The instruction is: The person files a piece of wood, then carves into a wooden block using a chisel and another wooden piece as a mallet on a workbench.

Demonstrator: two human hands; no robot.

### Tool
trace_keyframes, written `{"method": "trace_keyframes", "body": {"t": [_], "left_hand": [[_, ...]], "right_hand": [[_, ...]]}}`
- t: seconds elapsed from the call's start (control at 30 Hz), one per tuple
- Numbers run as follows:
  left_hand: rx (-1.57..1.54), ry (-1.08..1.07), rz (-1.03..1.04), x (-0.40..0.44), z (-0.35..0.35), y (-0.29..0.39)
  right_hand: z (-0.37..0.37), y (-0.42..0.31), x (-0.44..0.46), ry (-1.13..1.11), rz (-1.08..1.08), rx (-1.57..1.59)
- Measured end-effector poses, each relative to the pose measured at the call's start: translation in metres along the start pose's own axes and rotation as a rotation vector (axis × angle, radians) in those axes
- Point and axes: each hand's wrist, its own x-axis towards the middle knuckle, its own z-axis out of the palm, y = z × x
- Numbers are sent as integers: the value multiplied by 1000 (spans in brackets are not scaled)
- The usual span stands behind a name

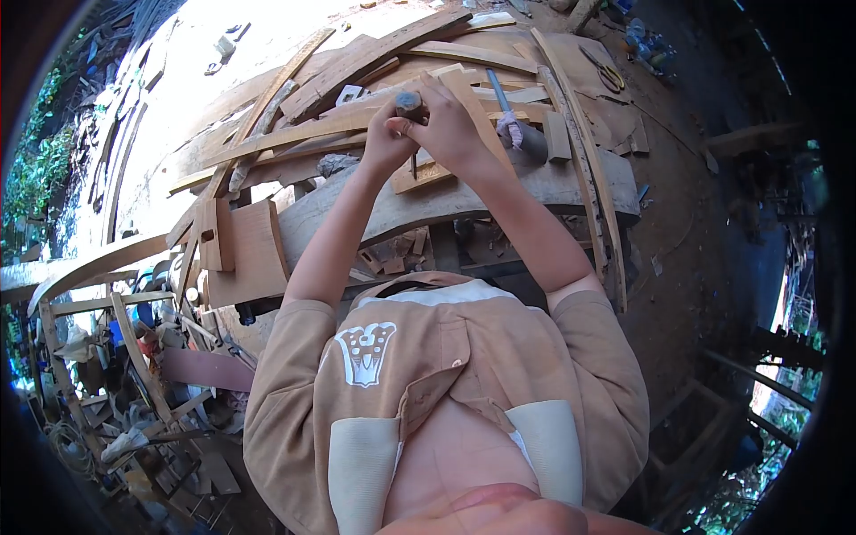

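Observation:
My left hand (385, 144) and my right hand (448, 129) are together over the workbench, both closed around the handle of a chisel (408, 102). The worn, greyish round end of the handle faces up at me, and a thin dark blade points down below my hands. Under it lies a light wooden piece (426, 174), on the thick curved bench beam (357, 214). My fingers hide most of the handle. Just right of my right hand, a flat wooden board (480, 116) runs at a slant.
Several long wooden strips and planks (357, 71) lie across the bench. To the right are a metal rod with a cloth-wrapped part (509, 127), a small wood block (556, 135) and yellow-handled pliers (612, 80). A mortised block (214, 234) sits at left; scraps fill the lower left.

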Motion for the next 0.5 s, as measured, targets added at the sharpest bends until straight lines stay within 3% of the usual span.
{"method": "trace_keyframes", "body": {"t": [0.07, 0.13, 0.23, 0.37, 0.5], "left_hand": [[38, -24, -155, 4, 3, -5], [-24, -10, -111, 3, 6, -7], [48, 53, -206, 0, 6, -11], [57, 112, -168, -3, 2, -14], [79, 161, -90, -9, 2, -18]], "right_hand": [[-10, 5, -2, -13, -17, -112], [-19, 20, -8, -5, -91, -24], [-37, 56, -21, 22, 240, 78], [-18, 123, -78, -298, 687, -600], [-1, 146, -118, -267, 692, -799]]}}
